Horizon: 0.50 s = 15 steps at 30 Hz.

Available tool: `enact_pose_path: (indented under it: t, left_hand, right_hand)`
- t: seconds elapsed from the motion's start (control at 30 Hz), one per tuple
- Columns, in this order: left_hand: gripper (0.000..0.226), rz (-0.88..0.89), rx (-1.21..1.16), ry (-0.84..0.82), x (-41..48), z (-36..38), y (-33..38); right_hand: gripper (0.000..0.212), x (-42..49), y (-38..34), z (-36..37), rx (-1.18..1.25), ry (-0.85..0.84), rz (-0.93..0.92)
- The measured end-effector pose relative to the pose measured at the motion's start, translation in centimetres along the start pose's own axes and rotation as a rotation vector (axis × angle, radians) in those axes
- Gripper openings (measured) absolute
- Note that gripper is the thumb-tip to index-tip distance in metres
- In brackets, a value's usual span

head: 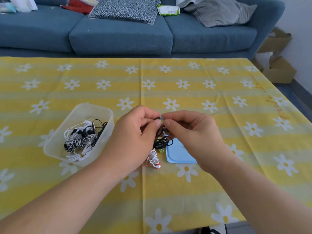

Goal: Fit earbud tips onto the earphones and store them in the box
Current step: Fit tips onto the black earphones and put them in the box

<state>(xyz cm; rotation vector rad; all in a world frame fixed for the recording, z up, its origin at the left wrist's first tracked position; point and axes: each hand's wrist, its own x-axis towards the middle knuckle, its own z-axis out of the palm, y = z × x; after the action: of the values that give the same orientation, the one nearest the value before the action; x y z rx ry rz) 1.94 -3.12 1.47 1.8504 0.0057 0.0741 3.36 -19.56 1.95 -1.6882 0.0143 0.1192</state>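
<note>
The likeliest slip from here, as I judge it, is the little earbud tip (161, 117) popping out of my pinch while I press it on. It is small, pale and soft, and if I push off-axis it could fold or spring away onto the flowered tablecloth (185, 85), where it would be hard to spot. The coiled cable of the black earphone (163, 141) hangs below my hands, so its weight could also twist the bud as I push. My left hand (135, 132) is curled tight, thumb and forefinger pinching the bud end of that earphone, the other fingers folded in. My right hand (190, 132) meets it fingertip to fingertip, thumb and forefinger closed on the tip, as far as I can tell; the contact is too small to see clearly. Both hands are held above the table, between the clear box (50, 149) on my left, which already holds a tangle of white and black earphones, and the blue lid (179, 152) lying flat on my right. A white earphone (154, 159) waits on the cloth below.
</note>
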Motion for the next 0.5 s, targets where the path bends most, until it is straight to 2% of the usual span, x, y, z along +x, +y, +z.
enact_pose_path:
  t: [0.17,0.37,0.5]
  left_hand:
    - [0.037,0.024,0.027,-0.080,-0.12,-0.12,0.46]
    - [0.030,-0.010,-0.056,-0.067,-0.09,-0.06,0.33]
    - [0.025,-0.038,-0.058,-0.074,-0.15,0.09,0.32]
  right_hand:
    - [0.014,0.01,-0.10,-0.22,0.044,0.000,0.009]
    - [0.009,0.10,-0.06,-0.19,0.231,0.019,0.110]
    - [0.007,0.16,-0.19,-0.32,0.222,0.019,0.105]
